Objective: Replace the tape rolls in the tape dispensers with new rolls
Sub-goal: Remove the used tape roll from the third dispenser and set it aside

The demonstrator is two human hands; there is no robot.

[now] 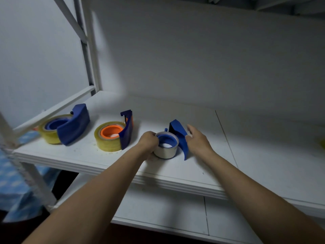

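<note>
1. White shelf (202, 175): bears three tape dispensers in a row, left to right, each lying flat with the roll's hole facing up.
2. Left dispenser (73, 126): blue shell with a blue hub, loaded with a yellowish roll (47, 134). The shell sits on the roll's right side, its long axis running from near-left to far-right.
3. Middle dispenser (127, 130): dark blue shell with an orange hub (110, 132), loaded with a thick yellowish clear roll (107, 141). The shell stands on the roll's right side, its cutter end pointing away toward the back wall.
4. Right dispenser (181, 138): blue shell and blue hub, holding a thin whitish roll (165, 152). It sits near the shelf's front edge; the shell curves along the roll's right side, long axis near-to-far.
5. Left hand (149, 141): curled closed on the left rim of the whitish roll, fingers over its top edge.
6. Right hand (198, 140): open, fingers spread, just beside the blue shell's right side; whether it touches cannot be told.
7. Lower shelf (167, 213): white, seen beneath between the forearms.
</note>
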